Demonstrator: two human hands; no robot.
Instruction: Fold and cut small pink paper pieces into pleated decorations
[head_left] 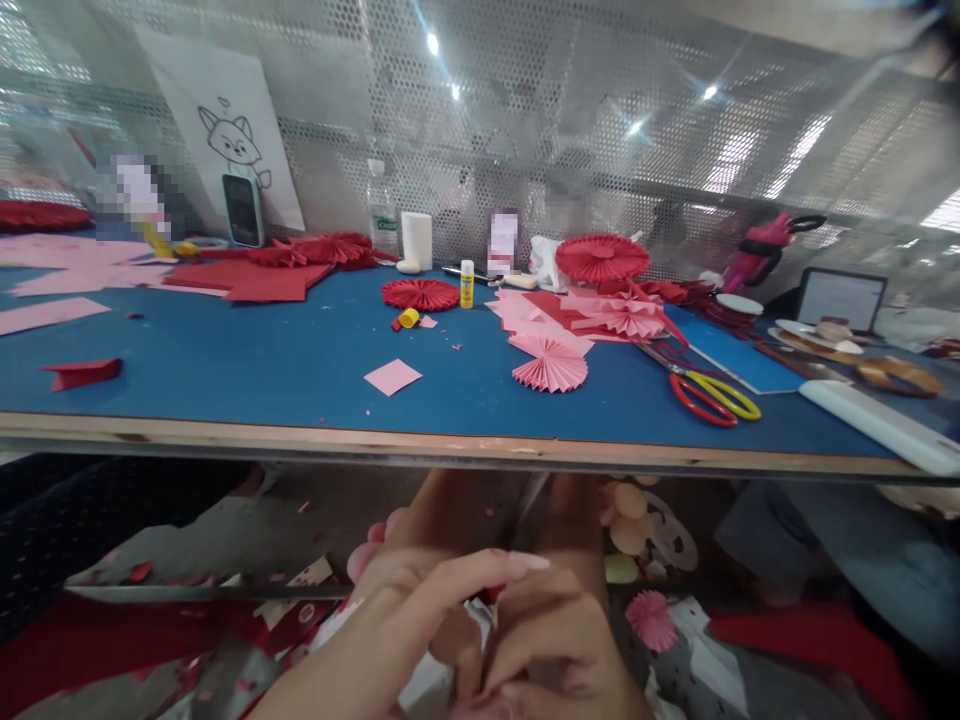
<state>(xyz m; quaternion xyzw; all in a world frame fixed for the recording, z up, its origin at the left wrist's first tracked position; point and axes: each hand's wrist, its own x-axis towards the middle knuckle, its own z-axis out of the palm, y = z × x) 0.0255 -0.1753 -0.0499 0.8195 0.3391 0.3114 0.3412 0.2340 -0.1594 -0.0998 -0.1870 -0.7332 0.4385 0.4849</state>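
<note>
Blue table (285, 370) spreads ahead, strewn with red paper (277, 285); below its near edge, the left hand (405, 625) and right hand (559, 630) meet, the right's fingers bent in, seemingly pinching a pink piece (484, 708) at the bottom of the view, while the left's hold is hidden and I cannot tell it. Mostly covered down there, that piece could crease under too hard a press, or drop among the scraps (141, 572) if the pinch slackens; the scissors (716, 397) could fall if an arm catches their handles.
</note>
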